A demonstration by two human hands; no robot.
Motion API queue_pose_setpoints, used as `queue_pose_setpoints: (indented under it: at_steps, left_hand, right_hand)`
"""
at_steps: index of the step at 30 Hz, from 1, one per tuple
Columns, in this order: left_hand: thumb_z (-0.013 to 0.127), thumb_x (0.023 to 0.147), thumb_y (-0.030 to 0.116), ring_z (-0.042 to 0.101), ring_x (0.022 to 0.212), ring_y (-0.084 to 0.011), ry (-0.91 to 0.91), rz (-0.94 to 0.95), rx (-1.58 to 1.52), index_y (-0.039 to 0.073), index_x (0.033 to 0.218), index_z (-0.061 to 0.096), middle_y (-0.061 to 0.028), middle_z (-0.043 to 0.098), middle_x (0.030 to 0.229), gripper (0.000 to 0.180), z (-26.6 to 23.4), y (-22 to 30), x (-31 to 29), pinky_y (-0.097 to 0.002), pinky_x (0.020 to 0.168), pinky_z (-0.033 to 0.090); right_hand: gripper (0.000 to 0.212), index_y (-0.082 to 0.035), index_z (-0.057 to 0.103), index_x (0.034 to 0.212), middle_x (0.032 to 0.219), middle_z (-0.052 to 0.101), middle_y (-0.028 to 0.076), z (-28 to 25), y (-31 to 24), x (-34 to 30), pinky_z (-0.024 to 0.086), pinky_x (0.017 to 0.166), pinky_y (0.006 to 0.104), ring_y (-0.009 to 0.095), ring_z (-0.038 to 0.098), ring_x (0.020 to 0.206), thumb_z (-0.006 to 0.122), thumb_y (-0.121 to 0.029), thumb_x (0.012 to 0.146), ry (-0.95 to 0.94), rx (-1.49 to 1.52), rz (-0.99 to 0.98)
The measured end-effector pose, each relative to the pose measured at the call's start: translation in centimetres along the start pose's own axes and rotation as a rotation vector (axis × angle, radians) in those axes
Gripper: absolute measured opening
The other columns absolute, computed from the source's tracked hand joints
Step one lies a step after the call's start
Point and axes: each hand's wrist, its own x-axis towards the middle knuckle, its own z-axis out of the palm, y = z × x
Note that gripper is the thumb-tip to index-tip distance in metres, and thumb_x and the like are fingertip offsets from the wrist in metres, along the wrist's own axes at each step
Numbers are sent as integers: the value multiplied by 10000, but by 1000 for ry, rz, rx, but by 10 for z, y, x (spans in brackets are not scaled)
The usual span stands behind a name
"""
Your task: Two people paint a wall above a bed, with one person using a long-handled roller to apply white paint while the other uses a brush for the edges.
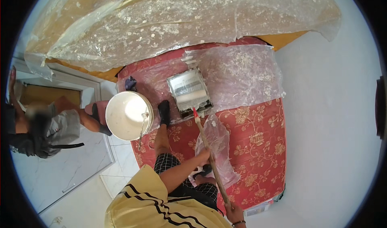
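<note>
A long wooden pole (211, 161) runs up from the lower right, and both my hands are closed around it. My left hand (204, 157) grips it partway along, and my right hand (234, 212) wraps its lower end. At the far end, a red handle joins the pole to a white paint roller (191, 97), which lies in the paint tray (184, 114). The tray's inside is coated with white paint. Left of the tray stands a round white bucket (129, 137) with white paint inside and a thin metal tool (142, 130) at its rim.
Paint-spotted plastic sheeting (246, 77) lies over a red floral mattress (258, 141). More spattered plastic (173, 18) drapes a yellow surface beyond. A dark crumpled cloth (130, 83) sits behind the bucket. At left, another person (60, 125) is near a doorway; a pale wall (330, 127) rises right.
</note>
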Motion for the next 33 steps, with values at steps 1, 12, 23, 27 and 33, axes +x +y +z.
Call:
queue_pose_setpoints:
  at_steps: [1, 12, 23, 27, 33]
  left_hand:
    - [230, 969, 363, 606, 653, -276, -2, 21, 4, 68, 974, 399, -132, 565, 713, 339, 1, 10, 2, -421, 619, 500]
    - [202, 966, 391, 612, 712, -286, 6, 134, 28, 12, 899, 468, -143, 588, 750, 467, 37, 4, -44, -426, 678, 503]
    - [247, 958, 402, 617, 700, -268, 61, 13, 19, 51, 1021, 399, -130, 593, 780, 388, 18, -17, -14, -429, 682, 513]
    - [235, 965, 395, 610, 723, -271, 44, 88, 160, 35, 929, 427, -116, 559, 746, 410, -1, 37, -7, -426, 684, 494]
    - [234, 967, 393, 612, 733, -273, 14, 108, 155, 32, 943, 429, -116, 572, 782, 411, 14, 41, -20, -397, 688, 504]
  right_hand:
    - [390, -79, 620, 1011, 638, 609, 182, 1, -1, 4, 465, 554, 405, 304, 630, 620, 551, -414, 824, 58, -26, 77]
    - [427, -74, 604, 1025, 672, 594, 202, -32, 24, -31, 439, 515, 406, 338, 608, 623, 497, -448, 849, 42, -9, -56]
    - [415, -63, 614, 990, 606, 570, 195, -9, 15, -18, 426, 496, 413, 339, 576, 555, 505, -437, 845, 23, -53, -55]
    - [347, -80, 633, 942, 614, 583, 173, 1, -10, 21, 443, 524, 402, 334, 598, 587, 555, -396, 823, 59, 93, 14]
    - [338, -94, 621, 955, 623, 578, 180, -21, -15, 10, 438, 526, 406, 347, 592, 600, 535, -396, 831, 45, 39, 48]
